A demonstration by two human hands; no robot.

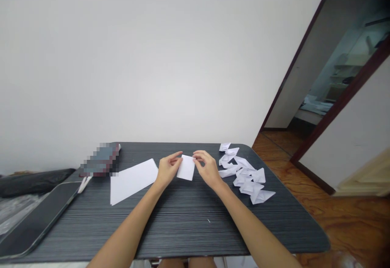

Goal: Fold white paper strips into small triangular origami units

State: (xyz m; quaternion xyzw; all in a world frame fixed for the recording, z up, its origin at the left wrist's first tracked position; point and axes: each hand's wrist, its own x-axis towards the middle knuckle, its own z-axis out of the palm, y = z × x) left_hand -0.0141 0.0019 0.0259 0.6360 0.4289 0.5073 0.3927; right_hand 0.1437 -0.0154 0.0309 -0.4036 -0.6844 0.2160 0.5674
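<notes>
Between my two hands is a small white rectangle of folded paper (185, 168), tilted slightly above the dark table. My left hand (168, 169) pinches its upper left edge between thumb and fingers. At the upper right corner my right hand (209, 168) grips it the same way. Left of my left hand lie flat white paper sheets (132, 181), partly covered by that hand. To the right of my right hand is a loose group of folded white paper pieces (248, 178), several of them pointed and overlapping.
The dark wood-grain table (189, 215) stands against a white wall. A blurred-out device (100, 160) with a white cable lies at the back left, near a black flat panel (39, 219) at the left edge. A tiny white scrap (209, 221) is near the front. A doorway opens at right.
</notes>
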